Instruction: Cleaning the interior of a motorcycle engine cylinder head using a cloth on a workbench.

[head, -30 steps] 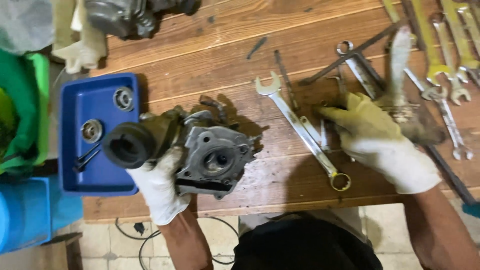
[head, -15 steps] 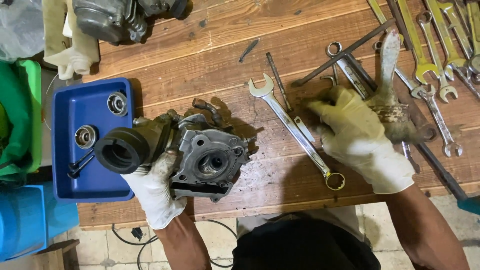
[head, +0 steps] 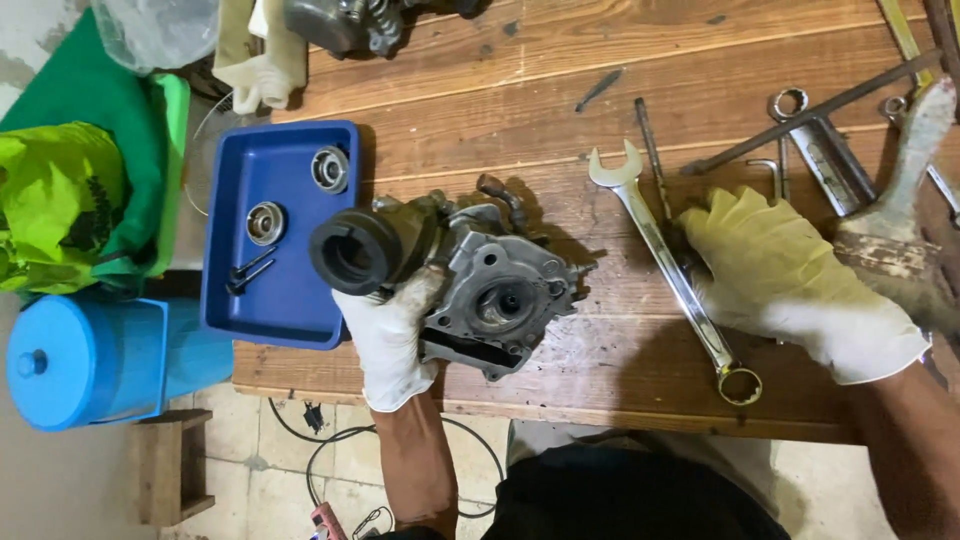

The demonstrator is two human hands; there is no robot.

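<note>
left hand [head: 395, 335] is gloved and wrapped around the engine casing [head: 470, 290], grip closed on it near the black rubber intake [head: 358, 250], same as a second ago, so the casing sits steady on the tabletop [head: 500, 110] by the blue tray [head: 280, 300]. right hand [head: 790, 275] has slid left off the brush [head: 905, 200] and now lies flat over the tools beside the long wrench [head: 670, 270]; can't tell if its grip has anything.
</note>
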